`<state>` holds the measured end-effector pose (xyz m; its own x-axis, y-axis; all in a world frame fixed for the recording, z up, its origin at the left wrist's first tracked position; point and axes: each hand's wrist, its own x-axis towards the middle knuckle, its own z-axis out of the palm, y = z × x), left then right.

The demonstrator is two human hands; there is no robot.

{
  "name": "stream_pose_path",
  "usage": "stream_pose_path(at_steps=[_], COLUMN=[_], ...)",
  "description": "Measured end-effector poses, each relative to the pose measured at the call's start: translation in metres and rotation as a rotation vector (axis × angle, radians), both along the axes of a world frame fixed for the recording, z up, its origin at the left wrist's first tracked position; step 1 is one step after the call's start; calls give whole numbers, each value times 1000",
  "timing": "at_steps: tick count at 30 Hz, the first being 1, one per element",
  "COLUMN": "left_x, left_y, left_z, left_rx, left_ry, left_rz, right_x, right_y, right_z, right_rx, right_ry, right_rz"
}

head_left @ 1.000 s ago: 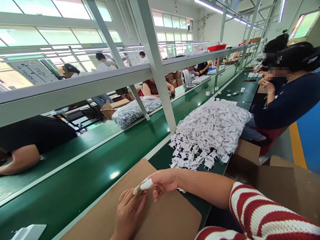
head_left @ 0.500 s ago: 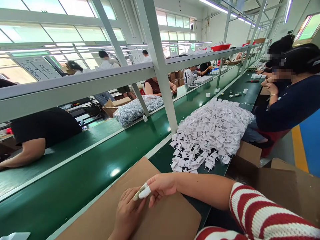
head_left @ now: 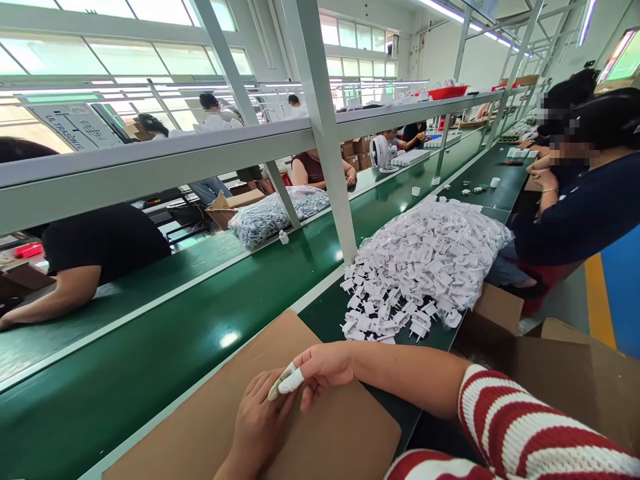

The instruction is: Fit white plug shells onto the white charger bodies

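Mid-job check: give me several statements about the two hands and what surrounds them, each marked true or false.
1. The left hand and right hand are over the brown flat cardboard sheet. True.
2. The heap of white plastic plug-shaped pieces lies on the glossy green belt. False: it lies on the dark green worktop beside the belt.
3. The right hand wears a white fingertip cover. True.
4. The right sleeve is plain blue. False: it is knitted in red and white stripes.
5. A shallow red tray sits on the long pale raised shelf. True.
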<state>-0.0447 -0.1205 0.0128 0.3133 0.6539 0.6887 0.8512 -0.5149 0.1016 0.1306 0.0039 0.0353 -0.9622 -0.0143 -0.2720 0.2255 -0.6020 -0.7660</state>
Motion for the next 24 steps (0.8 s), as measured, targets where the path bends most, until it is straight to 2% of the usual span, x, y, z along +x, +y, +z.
stream_pose_path(at_steps=[8,18,24], left_x=[-6,-12,-15], left_y=[2,1,1], left_z=[-1,-5,-9], left_rx=[36,127,79], left_ry=[34,54,21], left_rz=[74,106,86], right_x=[11,17,17], right_y=[13,14,10], right_z=[13,26,31], right_rx=[58,136,218], right_ry=[32,4,-23], right_rz=[-54,-109,-149])
